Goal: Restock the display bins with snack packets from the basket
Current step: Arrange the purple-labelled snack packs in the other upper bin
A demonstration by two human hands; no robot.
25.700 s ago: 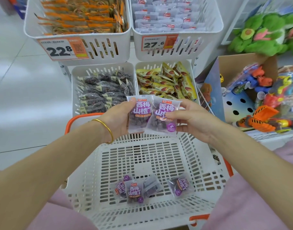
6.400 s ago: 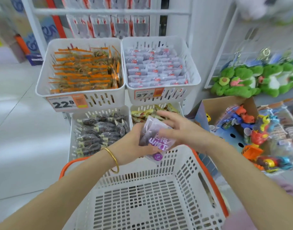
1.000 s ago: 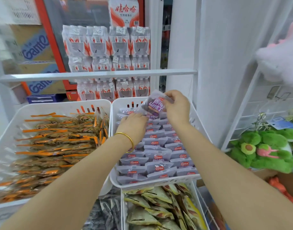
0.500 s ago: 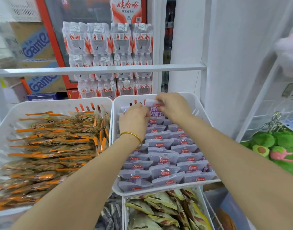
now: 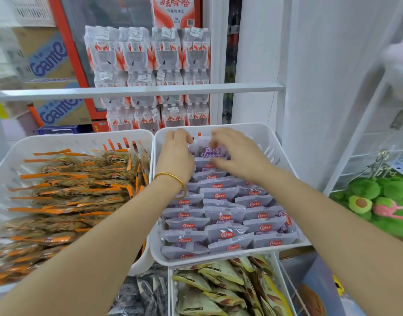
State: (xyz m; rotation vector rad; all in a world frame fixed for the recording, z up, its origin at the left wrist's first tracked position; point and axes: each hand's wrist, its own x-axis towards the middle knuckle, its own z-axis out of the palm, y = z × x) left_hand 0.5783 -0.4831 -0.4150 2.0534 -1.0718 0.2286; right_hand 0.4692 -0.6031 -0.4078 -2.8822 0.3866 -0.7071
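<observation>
1. a purple snack packet [image 5: 208,151] stands at the very back of the upper right bin [image 5: 272,142], close to the far wall, with its printed face towards the camera.
2. the right hand [image 5: 238,153] arches over the packet's right side. its fingers are curled at the top edge and its thumb is below, so its grip is closed on the packet.
3. the left hand [image 5: 176,156] is at the packet's left edge with its fingers curled down beside the top corner. i cannot tell whether its grip is closed on the packet or only touching it.
4. a gold bangle [image 5: 173,179] sits on the left wrist.
5. the rest of that bin is filled with rows of purple packets [image 5: 223,215], overlapping like tiles, red logos showing, from the held one forward to the near rim.
6. just beside it on the left is a second white bin [image 5: 82,140] full of orange-edged packets [image 5: 77,190].
7. below the right bin, a lower bin holds yellow-green packets [image 5: 218,286]. dark packets [image 5: 139,295] lie to their left.
8. behind the bins runs a white rail [image 5: 136,90], with packs of bottled water [image 5: 150,53] stacked beyond it.
9. green plush toys [image 5: 383,201] are off to the right.
</observation>
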